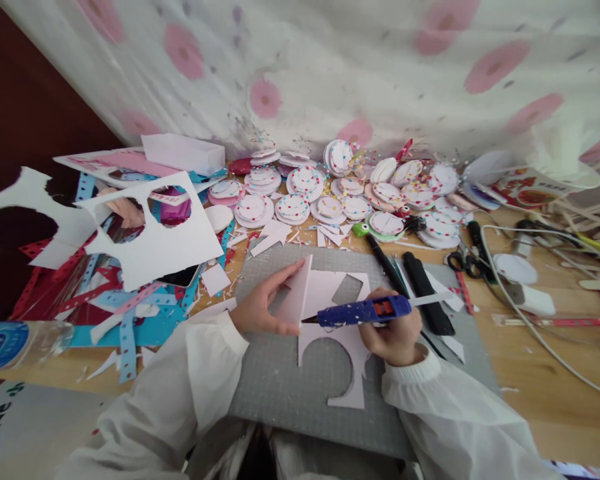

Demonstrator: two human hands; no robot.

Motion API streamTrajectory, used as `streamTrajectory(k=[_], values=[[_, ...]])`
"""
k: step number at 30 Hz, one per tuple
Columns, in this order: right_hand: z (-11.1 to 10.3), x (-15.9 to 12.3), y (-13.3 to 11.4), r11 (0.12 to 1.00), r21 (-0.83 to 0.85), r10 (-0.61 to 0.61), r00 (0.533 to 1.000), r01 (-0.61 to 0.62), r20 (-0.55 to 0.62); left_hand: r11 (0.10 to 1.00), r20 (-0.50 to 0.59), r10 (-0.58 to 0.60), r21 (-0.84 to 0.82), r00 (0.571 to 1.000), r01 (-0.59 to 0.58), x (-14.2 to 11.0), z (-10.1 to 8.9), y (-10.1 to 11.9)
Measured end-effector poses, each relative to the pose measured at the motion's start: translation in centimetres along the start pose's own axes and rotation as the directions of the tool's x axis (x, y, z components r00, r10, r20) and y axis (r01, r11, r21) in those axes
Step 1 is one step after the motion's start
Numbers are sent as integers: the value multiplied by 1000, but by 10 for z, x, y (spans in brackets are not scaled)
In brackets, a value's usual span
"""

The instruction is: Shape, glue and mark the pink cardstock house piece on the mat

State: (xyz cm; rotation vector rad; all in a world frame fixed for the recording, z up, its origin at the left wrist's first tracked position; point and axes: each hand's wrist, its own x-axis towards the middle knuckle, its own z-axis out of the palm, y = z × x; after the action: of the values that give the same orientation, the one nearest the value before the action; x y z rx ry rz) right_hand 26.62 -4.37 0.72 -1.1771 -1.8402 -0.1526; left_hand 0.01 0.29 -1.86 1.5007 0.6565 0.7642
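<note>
In my left hand (263, 308) a white foam-board piece (295, 293) stands on edge, gripped between thumb and fingers. My right hand (391, 333) is wrapped round a blue hot glue gun (350, 312), a glue stick poking out of its back. The gun's dark nozzle points left and meets or nearly meets the lower edge of the held piece. Under both lies a white foam-board offcut (325, 330) with a round cut-out and a four-sided hole. It rests on a grey cutting mat (270, 393).
Several round white layered discs with coloured beads (293, 208) line the back by the curtain (300, 67). Scraps and a cut board (180, 233) pile up at left, beside a plastic bottle (10, 347). Scissors (465, 263), a black case (427, 293) and a white cable (530, 327) lie at right.
</note>
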Motion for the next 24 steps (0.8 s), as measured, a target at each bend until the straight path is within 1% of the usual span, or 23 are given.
streamTrajectory(k=[4, 7, 10, 12, 14, 16, 19, 22, 24], values=[[0, 0, 0, 998, -47, 35, 999, -36, -12, 1000, 3, -4, -6, 1000, 4, 0, 0, 3], [0, 0, -1, 994, -65, 87, 996, -87, 3, 1000, 18, -8, 22, 1000, 8, 0, 0, 7], [1, 0, -2, 989, -73, 123, 991, -127, -56, 999, 29, -10, 42, 1000, 9, 1, 0, 10], [3, 1, -3, 982, -73, 168, 981, -175, -99, 1000, 33, -11, 27, 999, 10, 1, 0, 10], [6, 3, -5, 965, -69, 246, 966, -251, -74, 1000, 32, -11, -6, 999, 11, 1, 0, 9], [8, 6, -7, 945, -59, 321, 947, -321, -4, 999, 25, -14, -44, 1000, 15, 1, 0, 8], [10, 9, -10, 927, -24, 376, 925, -375, 54, 996, 18, -20, -81, 1000, 22, 1, 0, 7], [11, 9, -11, 910, 25, 412, 911, -413, 23, 996, 16, -21, -91, 1000, 22, 1, 0, 7], [11, 9, -10, 888, 42, 458, 889, -458, -3, 996, 9, -20, -91, 1000, 21, 0, 1, 7]])
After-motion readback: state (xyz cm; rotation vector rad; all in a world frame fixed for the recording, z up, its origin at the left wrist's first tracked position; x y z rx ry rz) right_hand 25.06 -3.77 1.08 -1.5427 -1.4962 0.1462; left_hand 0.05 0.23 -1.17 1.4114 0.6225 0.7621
